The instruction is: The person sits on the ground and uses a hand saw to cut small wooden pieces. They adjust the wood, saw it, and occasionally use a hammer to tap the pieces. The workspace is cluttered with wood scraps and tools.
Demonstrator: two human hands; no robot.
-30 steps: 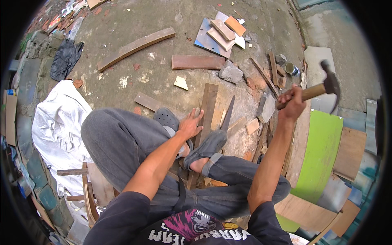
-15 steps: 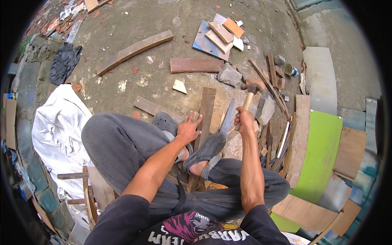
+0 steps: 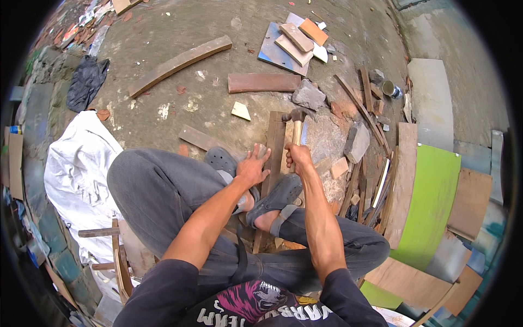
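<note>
We saw the right hand (image 3: 298, 157), grip clamped on a wooden-handled, dark-metal-headed hammer (image 3: 297, 132), at the far end of a brown wooden plank (image 3: 276, 139) that the left hand (image 3: 252, 168), fingers apart, seemingly steadied.

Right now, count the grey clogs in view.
2: the left clog beside the left hand, partly hidden by the forearm; the right clog just below the right hand.

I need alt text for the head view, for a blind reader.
A person's right hand grips a hammer, its head at the far end of a plank; the left hand is at the plank's left edge. Wood scraps lie around.
</note>
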